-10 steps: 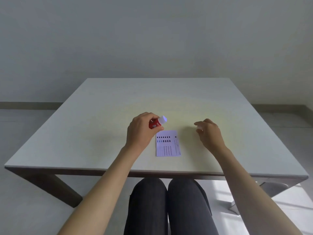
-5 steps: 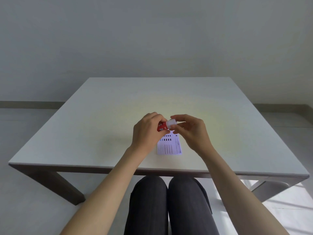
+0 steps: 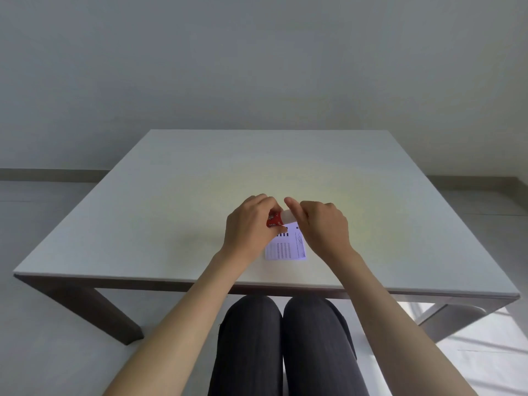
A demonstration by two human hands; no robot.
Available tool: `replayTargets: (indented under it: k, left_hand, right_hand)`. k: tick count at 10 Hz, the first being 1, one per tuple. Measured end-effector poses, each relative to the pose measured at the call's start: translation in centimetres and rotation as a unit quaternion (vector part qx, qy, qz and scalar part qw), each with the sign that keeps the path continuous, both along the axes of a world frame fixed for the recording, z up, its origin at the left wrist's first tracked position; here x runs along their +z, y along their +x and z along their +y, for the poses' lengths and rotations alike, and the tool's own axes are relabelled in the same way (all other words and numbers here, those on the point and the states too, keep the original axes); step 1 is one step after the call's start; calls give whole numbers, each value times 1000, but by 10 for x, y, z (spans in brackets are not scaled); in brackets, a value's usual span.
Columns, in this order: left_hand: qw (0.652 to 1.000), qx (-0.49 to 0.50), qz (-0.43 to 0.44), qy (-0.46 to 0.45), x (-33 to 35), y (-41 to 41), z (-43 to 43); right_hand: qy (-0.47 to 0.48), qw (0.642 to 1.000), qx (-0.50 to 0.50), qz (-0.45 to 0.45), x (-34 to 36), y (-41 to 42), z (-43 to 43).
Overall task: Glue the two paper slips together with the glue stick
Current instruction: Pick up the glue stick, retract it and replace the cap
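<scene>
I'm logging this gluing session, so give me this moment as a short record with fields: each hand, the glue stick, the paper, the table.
left hand: grip on the red body of the glue stick
right hand: grip on the white cap
glue stick: held above the paper, cap still on
paper: printed, flat on the table, only one slip can be told
table: pale top

Loads of open room on this desk (image 3: 171,212), honestly. The only clutter sits near the front edge: the left hand (image 3: 248,227) and right hand (image 3: 323,227) meet over a glue stick (image 3: 281,218), with the printed paper slip (image 3: 285,247) flat on the top just at 6 o'clock of them. From that knot, 9 through 12 to 3 o'clock is bare surface out to the edges. Both forearms come in over the front edge at about 7 and 5 o'clock, so that side is boxed in.
</scene>
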State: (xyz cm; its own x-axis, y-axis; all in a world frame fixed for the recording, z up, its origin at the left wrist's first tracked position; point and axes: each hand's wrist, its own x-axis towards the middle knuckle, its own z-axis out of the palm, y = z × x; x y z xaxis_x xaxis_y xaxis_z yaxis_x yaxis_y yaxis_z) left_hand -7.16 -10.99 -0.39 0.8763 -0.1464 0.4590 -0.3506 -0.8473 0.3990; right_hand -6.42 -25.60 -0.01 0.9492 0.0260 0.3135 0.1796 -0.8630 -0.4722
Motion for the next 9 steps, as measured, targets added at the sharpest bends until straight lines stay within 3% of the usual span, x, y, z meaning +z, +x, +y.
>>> replayTargets:
  k: [2,4,8,9]
  left_hand:
    - [971,105,42,-208,5,31,24]
    - [935,179,64,-298,-4,75,48]
    - [935,185,65,-297,-37,84,53]
    - [948,157,97,-258,-48,81,55]
  right_hand:
    - [172,983,61,36,-1,-8,-10]
    - [189,977,69,73,-14,-13,-25]
    - [179,976,85,92,-23,-17,-19]
    - [175,975,89,103,-27,-16,-14]
